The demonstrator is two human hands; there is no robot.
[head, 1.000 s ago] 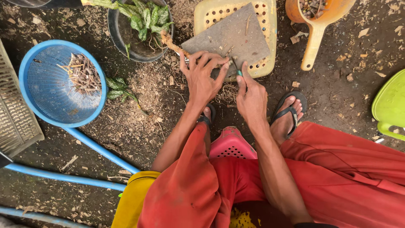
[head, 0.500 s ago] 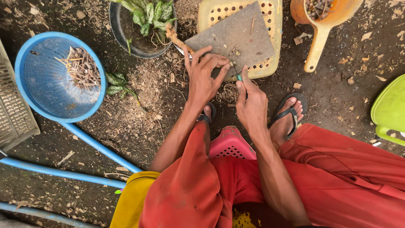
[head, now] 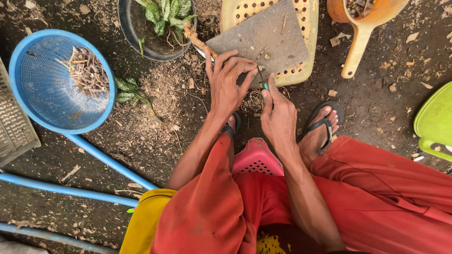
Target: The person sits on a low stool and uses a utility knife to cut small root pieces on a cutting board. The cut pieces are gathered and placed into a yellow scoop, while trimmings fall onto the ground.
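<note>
Since the frame half a second earlier, the view had shifted slightly and the left hand (head: 228, 84) had flattened further onto the grey board (head: 261, 40), its fingers spreading over the near edge. The board lay tilted across a yellow perforated basket (head: 307, 56) on the dirt ground. The left fingers were fanned apart, pressing down on the board's lower corner; a brown root-like stem (head: 197, 40) ran from under them towards a black pot (head: 127, 28) holding green leafy cuttings (head: 165, 11).

The right hand (head: 278, 115) sat just beside the left, thumb and forefinger pressed together, pinching a small blade with a green handle (head: 264, 83) against the board's edge. Whether the blade touched the stem could not be told.

To the left stood a blue round sieve (head: 42, 80) containing dry twigs (head: 89, 70). An orange scoop (head: 360, 37) lay at the upper right. The person wore red-orange trousers, black sandals and sat on a pink stool (head: 256, 160).
</note>
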